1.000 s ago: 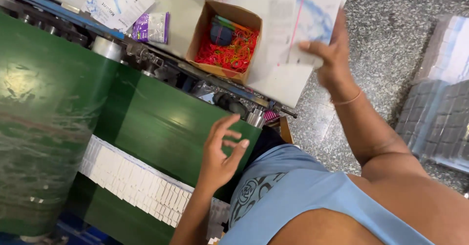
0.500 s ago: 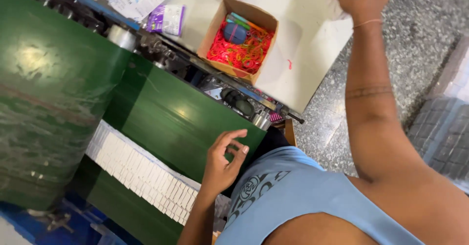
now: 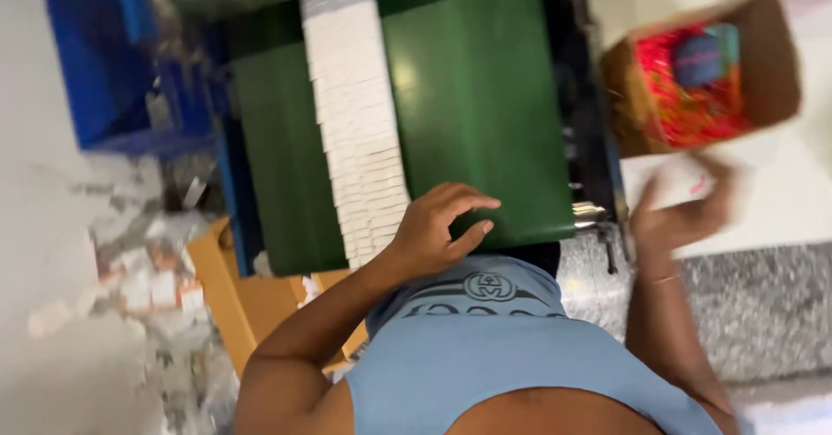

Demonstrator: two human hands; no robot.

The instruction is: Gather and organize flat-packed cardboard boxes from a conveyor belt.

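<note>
My left hand (image 3: 438, 231) hovers over the near end of a green conveyor belt (image 3: 477, 97), its fingers loosely curled and apart with nothing in them. It is just right of a long row of small white cartons (image 3: 355, 114) that lie on the belt. My right hand (image 3: 680, 218) is blurred. It grips the edge of a white paper sheet (image 3: 685, 184) on the pale table (image 3: 780, 210). Just beyond that hand stands an open cardboard box (image 3: 780, 62) filled with red rubber bands (image 3: 685, 97) and a dark blue packet.
A blue crate or frame (image 3: 104, 80) stands at the far left of the belt. Brown cardboard boxes (image 3: 251, 296) and paper scraps lie on the floor at the left. Speckled grey floor (image 3: 763, 305) shows at the right, and the machine's dark metal edge (image 3: 589, 140) runs between belt and table.
The view has swung round sharply, so the belt now runs up the frame. My right hand has come down from the raised sheet to the table edge. My left hand stays over the belt.
</note>
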